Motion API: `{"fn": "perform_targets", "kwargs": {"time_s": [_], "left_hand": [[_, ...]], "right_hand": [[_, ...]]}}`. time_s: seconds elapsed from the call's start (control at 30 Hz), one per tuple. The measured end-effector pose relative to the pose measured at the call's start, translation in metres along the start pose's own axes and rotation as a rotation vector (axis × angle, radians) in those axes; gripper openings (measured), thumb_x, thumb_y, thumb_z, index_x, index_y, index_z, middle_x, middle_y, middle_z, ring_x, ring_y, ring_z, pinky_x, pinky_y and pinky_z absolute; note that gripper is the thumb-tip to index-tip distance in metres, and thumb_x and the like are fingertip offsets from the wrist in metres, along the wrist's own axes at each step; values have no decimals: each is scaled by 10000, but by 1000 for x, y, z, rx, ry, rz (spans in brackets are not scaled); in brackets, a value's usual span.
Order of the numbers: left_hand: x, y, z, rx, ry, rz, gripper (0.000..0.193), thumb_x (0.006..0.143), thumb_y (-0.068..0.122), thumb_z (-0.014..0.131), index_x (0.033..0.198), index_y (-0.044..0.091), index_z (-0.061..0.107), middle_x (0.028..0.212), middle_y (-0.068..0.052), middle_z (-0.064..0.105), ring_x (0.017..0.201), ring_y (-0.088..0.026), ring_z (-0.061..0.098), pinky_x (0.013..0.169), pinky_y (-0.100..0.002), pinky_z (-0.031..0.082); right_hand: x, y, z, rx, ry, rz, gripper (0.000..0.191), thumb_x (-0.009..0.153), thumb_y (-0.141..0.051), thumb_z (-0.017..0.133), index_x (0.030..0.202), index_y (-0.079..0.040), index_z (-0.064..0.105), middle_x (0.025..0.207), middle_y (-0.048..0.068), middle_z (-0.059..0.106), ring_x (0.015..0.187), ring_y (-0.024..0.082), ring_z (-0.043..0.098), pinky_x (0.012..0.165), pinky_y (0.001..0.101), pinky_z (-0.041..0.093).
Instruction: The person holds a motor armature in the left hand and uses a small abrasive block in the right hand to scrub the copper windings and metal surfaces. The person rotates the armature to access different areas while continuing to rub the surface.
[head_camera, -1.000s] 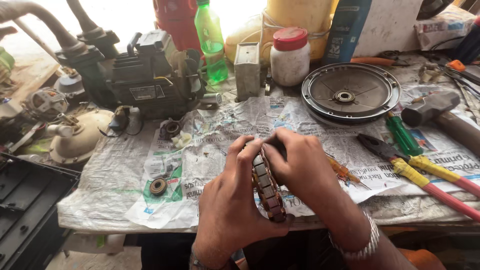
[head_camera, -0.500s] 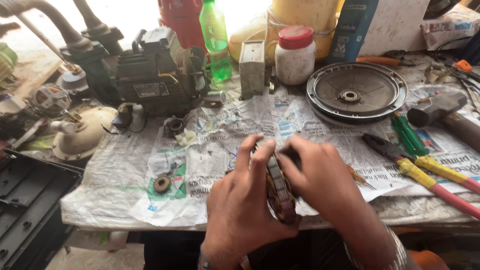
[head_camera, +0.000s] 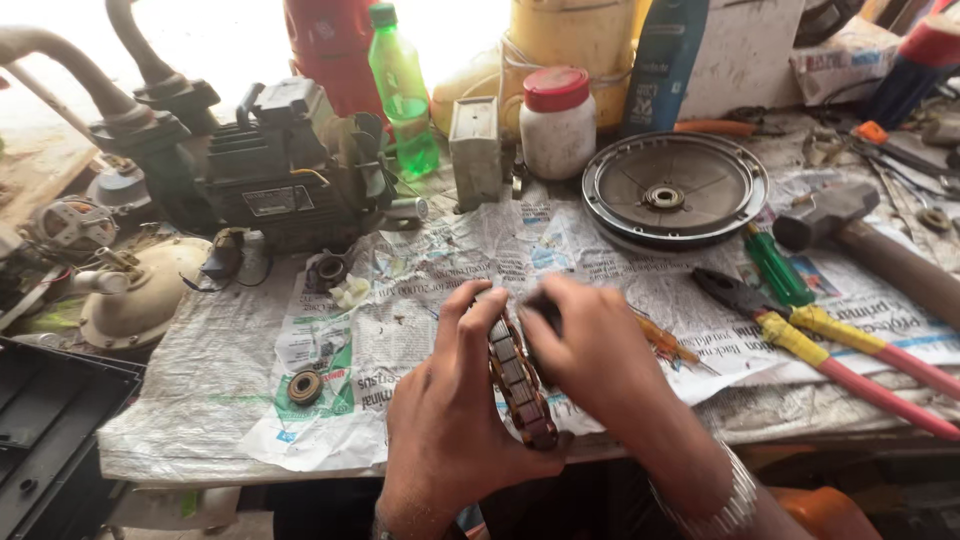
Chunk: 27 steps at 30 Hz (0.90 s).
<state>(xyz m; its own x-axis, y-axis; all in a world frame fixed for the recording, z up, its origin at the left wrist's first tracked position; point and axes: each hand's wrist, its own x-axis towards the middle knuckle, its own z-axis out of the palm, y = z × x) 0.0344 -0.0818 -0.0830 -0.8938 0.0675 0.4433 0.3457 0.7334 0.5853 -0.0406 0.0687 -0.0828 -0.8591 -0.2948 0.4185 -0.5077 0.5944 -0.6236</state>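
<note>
Head view looks down over a crowded tabletop (head_camera: 200, 430) spread with newspaper (head_camera: 430, 290), and your two hands meet at its near edge.

Beyond your hands, straight ahead, sits a white jar with a red lid (head_camera: 557, 122), with a small grey box (head_camera: 475, 150) just to its left and a green plastic bottle (head_camera: 403, 90) farther left. Ahead and to the right lies a round grey metal cover (head_camera: 675, 190). Right of your right hand you have a green-handled screwdriver (head_camera: 777, 268), pliers with yellow and red handles (head_camera: 830, 350) and, farther out, a hammer (head_camera: 860, 240). An orange-handled tool (head_camera: 668, 342) peeks out just behind your right hand, touching the paper. Off to the left of your left hand, a small round bearing (head_camera: 305, 387) lies alone on the paper, and past it stand a dark motor pump (head_camera: 290, 170) and a cream-coloured housing (head_camera: 140, 290). Nothing lies between your hands and your body; the clutter is all ahead and to the sides.

Now the hands. Your left hand (head_camera: 450, 420) is curled around a laminated motor core with copper-brown segments (head_camera: 520, 385), fingers up along its left side, thumb under. Your right hand (head_camera: 590, 355) closes over its top and right side, fingers bent down onto the far end. The core sits upright between both palms, just above the near edge of the tabletop, partly hidden by your fingers.
</note>
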Motion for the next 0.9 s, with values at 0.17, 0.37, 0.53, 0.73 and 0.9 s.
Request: {"fn": "perform_targets", "kwargs": {"time_s": [0.17, 0.37, 0.53, 0.73, 0.9], "left_hand": [[0, 3, 1, 50, -47, -62, 1233, 352, 344, 967, 1429, 157, 395, 1500, -139, 473, 893, -377, 734, 675, -481, 583], [2, 0, 1, 15, 0, 4, 1250, 322, 355, 975, 1405, 137, 393, 1480, -153, 485, 950, -381, 732, 695, -474, 588], [-1, -2, 2, 39, -52, -66, 1247, 370, 362, 978, 1445, 159, 378, 1504, -140, 471, 930, -370, 735, 712, -469, 592], [1, 0, 1, 13, -29, -35, 1238, 328, 340, 968, 1414, 163, 401, 1494, -136, 485, 931, -380, 731, 698, -482, 582], [1, 0, 0, 9, -33, -67, 1207, 377, 343, 964, 1425, 156, 396, 1511, -123, 482, 922, -361, 744, 700, -473, 593]], "right_hand": [[5, -4, -3, 52, -108, 160, 245, 869, -255, 660, 927, -21, 703, 773, 206, 748, 709, 349, 755, 659, 444, 560], [-1, -2, -2, 40, -39, 90, 229, 854, -227, 673, 941, -20, 716, 738, 210, 743, 718, 355, 747, 657, 442, 550], [3, 6, 8, 60, -80, 130, 239, 884, -238, 671, 909, -2, 700, 768, 200, 744, 695, 342, 748, 638, 436, 552], [-2, 16, 8, 33, -42, 88, 213, 863, -224, 680, 891, -14, 710, 733, 194, 752, 698, 356, 740, 651, 451, 531], [2, 6, 5, 144, -117, 258, 233, 874, -251, 658, 909, -23, 689, 737, 183, 741, 651, 328, 775, 612, 430, 570]]}}
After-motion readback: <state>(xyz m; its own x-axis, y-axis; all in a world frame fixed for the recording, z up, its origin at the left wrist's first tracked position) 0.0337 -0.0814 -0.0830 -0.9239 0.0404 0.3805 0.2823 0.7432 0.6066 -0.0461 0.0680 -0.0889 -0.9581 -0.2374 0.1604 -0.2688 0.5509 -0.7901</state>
